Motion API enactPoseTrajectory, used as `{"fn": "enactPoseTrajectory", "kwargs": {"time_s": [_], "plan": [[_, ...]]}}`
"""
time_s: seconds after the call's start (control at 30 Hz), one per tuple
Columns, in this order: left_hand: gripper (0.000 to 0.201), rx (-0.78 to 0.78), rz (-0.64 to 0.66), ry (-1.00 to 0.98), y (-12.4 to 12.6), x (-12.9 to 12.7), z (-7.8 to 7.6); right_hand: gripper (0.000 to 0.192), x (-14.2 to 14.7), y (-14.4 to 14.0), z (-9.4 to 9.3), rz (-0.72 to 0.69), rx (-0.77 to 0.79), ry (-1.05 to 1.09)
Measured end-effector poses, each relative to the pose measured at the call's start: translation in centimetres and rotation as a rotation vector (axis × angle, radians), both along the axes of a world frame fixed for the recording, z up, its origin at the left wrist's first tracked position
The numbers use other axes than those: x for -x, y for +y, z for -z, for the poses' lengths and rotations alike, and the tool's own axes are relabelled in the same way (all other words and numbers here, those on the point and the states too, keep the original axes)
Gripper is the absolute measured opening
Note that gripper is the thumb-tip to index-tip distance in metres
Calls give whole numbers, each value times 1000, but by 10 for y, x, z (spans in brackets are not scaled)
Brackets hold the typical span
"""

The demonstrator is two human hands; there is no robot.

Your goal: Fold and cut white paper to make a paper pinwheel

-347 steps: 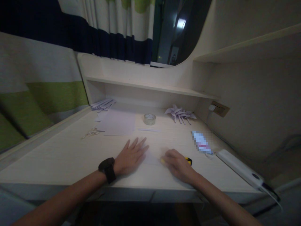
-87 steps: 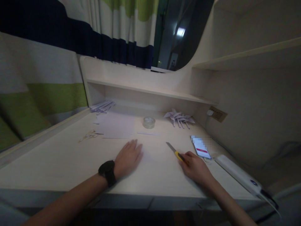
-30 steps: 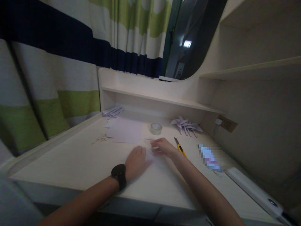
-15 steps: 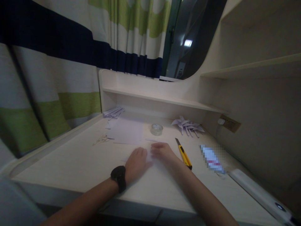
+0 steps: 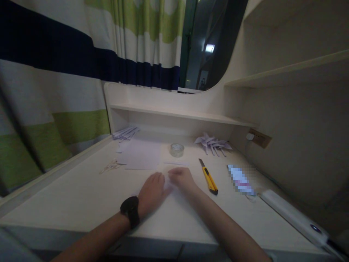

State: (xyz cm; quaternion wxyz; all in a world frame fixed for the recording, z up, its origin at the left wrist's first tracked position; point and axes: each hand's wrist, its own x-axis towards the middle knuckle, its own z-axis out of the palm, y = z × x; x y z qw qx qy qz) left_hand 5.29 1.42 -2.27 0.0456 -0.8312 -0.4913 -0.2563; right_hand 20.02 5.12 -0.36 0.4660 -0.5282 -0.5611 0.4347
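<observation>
Close together over the desk's near middle, my two hands work on a small piece of white paper (image 5: 168, 181), mostly covered by my fingers. My left hand (image 5: 153, 189), with a black watch (image 5: 130, 210) on its wrist, has its fingers bent around the paper's left side and its thumb pointing right. From the other side, my right hand (image 5: 183, 179) pinches the paper with curled fingers. Just beyond them lies a thin white paper strip (image 5: 176, 163). A yellow utility knife (image 5: 209, 178) with its blade out rests right of my right hand.
Behind my hands are a roll of clear tape (image 5: 177, 150) and white paper sheets (image 5: 143, 154). Paper pinwheels (image 5: 212, 143) lie at back right, paper sticks (image 5: 125, 133) at back left. Small pale sticks or bands (image 5: 110, 165), a blurred-out phone (image 5: 241, 180) and a white lamp bar (image 5: 294, 214) flank the desk.
The view has swung slightly right, so everything sits further left. My right fingers look more tightly curled at the paper. The objects on the desk stay where they were.
</observation>
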Motion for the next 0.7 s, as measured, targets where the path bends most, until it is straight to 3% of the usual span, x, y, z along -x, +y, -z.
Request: {"fn": "enactPoseTrajectory", "kwargs": {"time_s": [0.17, 0.47, 0.7], "plan": [[28, -12, 20, -33, 2, 0, 3, 20, 1, -1, 1, -44, -137, -105], [22, 0, 27, -55, 0, 0, -1, 20, 4, 0, -1, -54, 55, 207], [25, 52, 68, -146, 2, 4, -3, 19, -1, 3, -1, -52, 139, 317]]}}
